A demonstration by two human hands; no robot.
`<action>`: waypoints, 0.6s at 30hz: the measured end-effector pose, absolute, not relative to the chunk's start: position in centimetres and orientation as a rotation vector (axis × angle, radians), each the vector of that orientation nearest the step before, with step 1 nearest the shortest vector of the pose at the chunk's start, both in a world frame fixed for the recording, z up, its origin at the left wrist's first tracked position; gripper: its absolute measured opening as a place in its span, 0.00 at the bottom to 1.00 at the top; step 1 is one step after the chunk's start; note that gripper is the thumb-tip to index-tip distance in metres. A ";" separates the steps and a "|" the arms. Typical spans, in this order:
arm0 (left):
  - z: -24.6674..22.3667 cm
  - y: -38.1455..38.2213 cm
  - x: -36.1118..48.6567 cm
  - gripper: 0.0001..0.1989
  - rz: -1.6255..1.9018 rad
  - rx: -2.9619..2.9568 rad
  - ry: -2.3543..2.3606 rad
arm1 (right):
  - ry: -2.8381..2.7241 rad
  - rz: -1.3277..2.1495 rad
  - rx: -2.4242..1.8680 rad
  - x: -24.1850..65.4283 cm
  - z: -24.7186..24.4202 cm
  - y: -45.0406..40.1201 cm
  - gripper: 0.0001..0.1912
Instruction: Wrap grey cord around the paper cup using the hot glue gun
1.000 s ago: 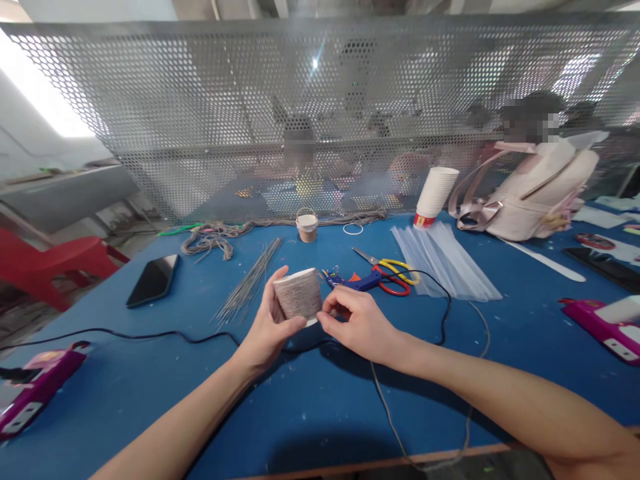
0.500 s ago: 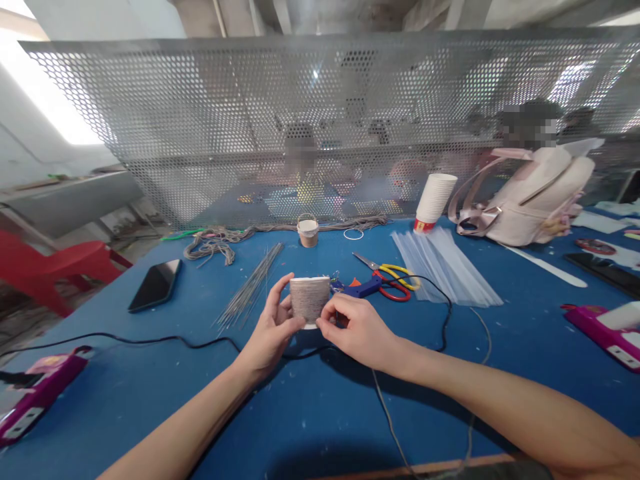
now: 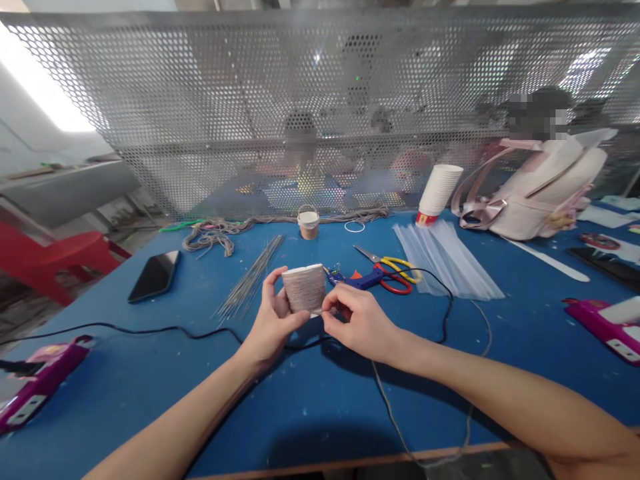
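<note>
My left hand holds a paper cup wrapped in grey cord, fingers behind it and thumb along its lower edge. The cup is slightly tilted, and a white rim shows above the windings. At its lower right edge, my right hand is closed in a pinch on the cord. From below this hand the loose grey cord trails to the front table edge and loops back up on the right. Just beyond the cup lie a blue glue gun and scissors with red and yellow handles.
Grey wire-like sticks and a phone lie left. A small bucket-like cup, stacked paper cups, clear plastic strips and a backpack stand or lie farther back. A black cable crosses the blue table.
The wrapped cup has tilted and shifted slightly left and up in view, with both hands around it. The camera view has tipped downward a little.
</note>
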State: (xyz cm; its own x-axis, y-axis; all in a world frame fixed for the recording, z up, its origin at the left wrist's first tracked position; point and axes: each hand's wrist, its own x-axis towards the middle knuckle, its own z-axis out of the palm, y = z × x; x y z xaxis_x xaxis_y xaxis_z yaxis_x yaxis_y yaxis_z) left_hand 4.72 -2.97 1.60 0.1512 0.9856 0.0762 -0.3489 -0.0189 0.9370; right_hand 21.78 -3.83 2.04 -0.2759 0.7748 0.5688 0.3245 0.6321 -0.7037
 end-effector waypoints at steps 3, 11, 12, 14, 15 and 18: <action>1.5 -3.0 4.7 0.41 1.276 1.062 0.812 | -1.871 0.530 -0.884 21.7 1.7 -3.8 0.06; 1.4 -2.9 4.6 0.40 1.268 1.072 0.782 | -1.851 0.560 -0.949 21.6 1.6 -3.6 0.07; 1.4 -2.9 4.7 0.40 1.264 1.074 0.780 | -1.854 0.566 -0.954 21.6 1.5 -3.7 0.07; 1.4 -3.0 4.7 0.41 1.259 1.076 0.776 | -1.853 0.574 -0.961 21.5 1.5 -3.7 0.07; 1.4 -3.0 4.7 0.41 1.259 1.078 0.775 | -1.852 0.577 -0.961 21.5 1.5 -3.7 0.07; 1.3 -3.0 4.7 0.41 1.268 1.084 0.782 | -1.851 0.585 -0.960 21.5 1.5 -3.7 0.07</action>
